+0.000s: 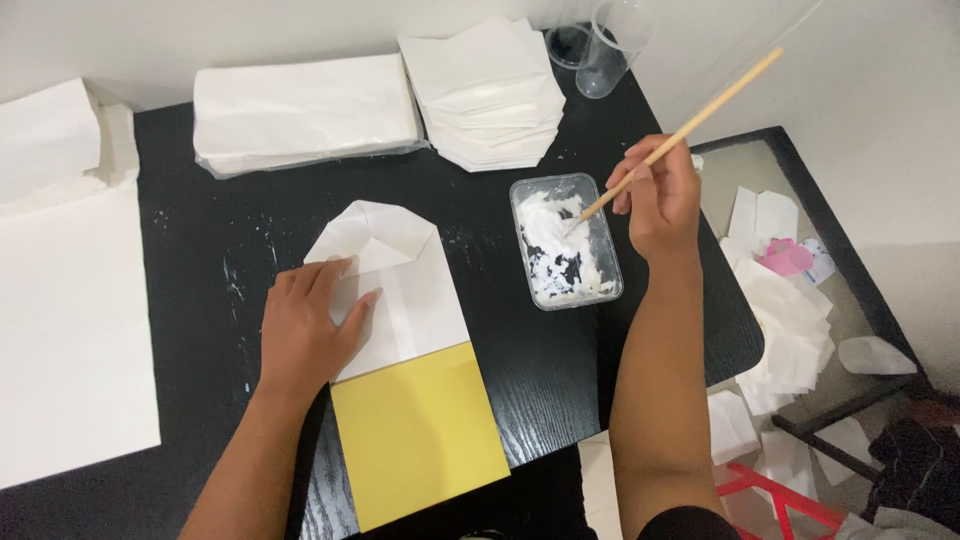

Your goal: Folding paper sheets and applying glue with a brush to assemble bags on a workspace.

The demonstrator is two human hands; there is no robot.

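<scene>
One paper bag point(400, 290) is on the go right now, lying flat on the black tabletop point(200, 250) with its white folded bottom pointing away from the person and the yellow body toward them. The bottom flaps look already creased into that pointed shape, so I'd say the folding part is done.

The left hand point(305, 335) lies flat and open on the bag's left side, fingers spread, just pinning it down, not gripping anything. The right hand point(660, 195) has its grip closed around a thin wooden stick point(690, 128), and the stick's tip is down in a small clear plastic tub point(565, 240) of white paste just to the right of the bag. So the paste is being picked up, and I can't see any on the flaps yet. My guess is gluing and pressing the bottom shut is what's left for this one.

As for the bigger picture, a stack of folded white pieces point(490, 95) sits at the far edge, next to a wrapped pack of white sheets point(305, 110), and large white sheets point(65, 300) lie off to the left. Loose white pieces point(790, 330) are piled down on the lower shelf to the right. Whether those are finished, I can't tell.
</scene>
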